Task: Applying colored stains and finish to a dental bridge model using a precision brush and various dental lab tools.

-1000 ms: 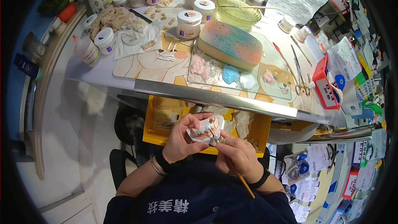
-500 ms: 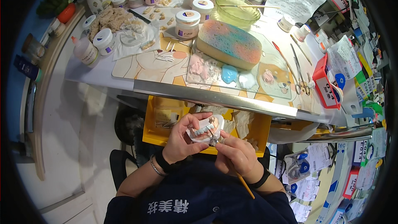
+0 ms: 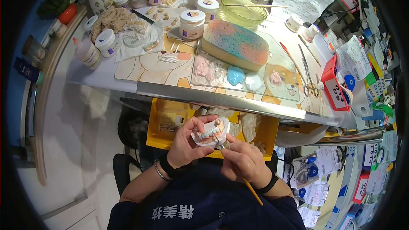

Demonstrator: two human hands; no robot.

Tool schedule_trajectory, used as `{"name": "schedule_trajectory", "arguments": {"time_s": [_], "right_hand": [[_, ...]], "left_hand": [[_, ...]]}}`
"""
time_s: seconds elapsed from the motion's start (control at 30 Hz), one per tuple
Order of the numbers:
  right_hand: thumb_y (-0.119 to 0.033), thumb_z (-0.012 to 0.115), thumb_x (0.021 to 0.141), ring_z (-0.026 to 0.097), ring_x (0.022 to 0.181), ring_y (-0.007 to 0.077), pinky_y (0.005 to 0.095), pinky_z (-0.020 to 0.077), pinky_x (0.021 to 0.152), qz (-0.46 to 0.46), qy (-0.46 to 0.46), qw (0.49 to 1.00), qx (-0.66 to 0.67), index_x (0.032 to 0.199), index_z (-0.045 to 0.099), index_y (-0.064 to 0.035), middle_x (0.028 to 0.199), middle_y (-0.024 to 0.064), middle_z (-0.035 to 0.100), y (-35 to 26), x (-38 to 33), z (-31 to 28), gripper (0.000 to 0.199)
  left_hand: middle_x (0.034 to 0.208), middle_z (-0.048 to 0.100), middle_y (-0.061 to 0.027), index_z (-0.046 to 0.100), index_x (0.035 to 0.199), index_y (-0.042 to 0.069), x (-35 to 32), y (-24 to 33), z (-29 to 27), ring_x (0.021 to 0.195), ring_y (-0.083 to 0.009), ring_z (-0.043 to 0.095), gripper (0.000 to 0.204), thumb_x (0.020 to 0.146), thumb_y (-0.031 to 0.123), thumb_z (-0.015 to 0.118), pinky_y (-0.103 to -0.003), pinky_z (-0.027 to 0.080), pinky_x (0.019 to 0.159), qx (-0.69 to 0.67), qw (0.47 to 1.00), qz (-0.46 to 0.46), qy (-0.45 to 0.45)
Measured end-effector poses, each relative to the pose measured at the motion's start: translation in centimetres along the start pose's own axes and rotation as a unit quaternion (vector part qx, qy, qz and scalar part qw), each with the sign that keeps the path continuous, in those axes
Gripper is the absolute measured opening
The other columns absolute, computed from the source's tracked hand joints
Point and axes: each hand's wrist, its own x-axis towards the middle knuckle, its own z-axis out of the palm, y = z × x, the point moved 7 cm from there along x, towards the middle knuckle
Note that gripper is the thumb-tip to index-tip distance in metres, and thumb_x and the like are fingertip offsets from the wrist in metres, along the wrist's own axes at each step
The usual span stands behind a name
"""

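Above the open drawer, my left hand (image 3: 187, 138) is closed round a dental model (image 3: 214, 130), a white plaster base with pink gums and a row of bluish-white teeth. My right hand (image 3: 246, 157) grips a thin brush (image 3: 252, 191) with a yellow-orange handle and a metal ferrule. Its tip reaches the model's front teeth; whether it touches them is too small to tell. On the tabletop beyond, a glass slab (image 3: 204, 81) bears pink paste (image 3: 203, 69), a blue blob (image 3: 235, 76) and a white blob (image 3: 254, 82). A multicoloured sponge (image 3: 235, 44) lies on its far part.
Below the table's metal edge (image 3: 221, 99) a yellow drawer (image 3: 155, 141) with crumpled tissues stands pulled out. Lidded jars (image 3: 192, 24) and a green glass bowl (image 3: 244, 15) stand at the back. Scissors-like forceps (image 3: 307, 74) and a red tray (image 3: 334, 83) lie right.
The brush tip and my right hand have shifted very slightly at the model's teeth. My left hand keeps its hold on the model, and everything on the table stays in place.
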Motion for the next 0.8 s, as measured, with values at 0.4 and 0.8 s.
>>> {"name": "schedule_trajectory", "arguments": {"time_s": [0.4, 0.8], "right_hand": [[0.005, 0.06, 0.058, 0.057, 0.057, 0.0234, 0.0425, 0.053, 0.081, 0.0, 0.002, 1.0, 0.018, 0.085, 0.056, 0.0059, 0.067, 0.0115, 0.053, 0.01, 0.02, -0.17, 0.028], [0.006, 0.059, 0.058, 0.056, 0.055, 0.0221, 0.043, 0.0523, 0.081, 0.002, 0.009, 0.999, 0.043, 0.083, 0.056, 0.0064, 0.065, 0.0111, 0.052, 0.16, -0.02, -0.22, 0.025]], "left_hand": [[0.131, 0.038, -0.0169, 0.041, 0.092, 0.009, -0.03, -0.17, -0.07, 0.118, -0.0188, 0.043, 0.041, 0.067, -0.001, 0.073, -0.032, 0.04, 0.096, -0.007, 1.0, -0.002, -0.002], [0.13, 0.039, -0.0166, 0.042, 0.092, 0.009, -0.03, -0.29, -0.1, 0.118, -0.0189, 0.043, 0.041, 0.067, -0.001, 0.073, -0.032, 0.039, 0.097, -0.02, 1.0, -0.002, 0.004]]}}
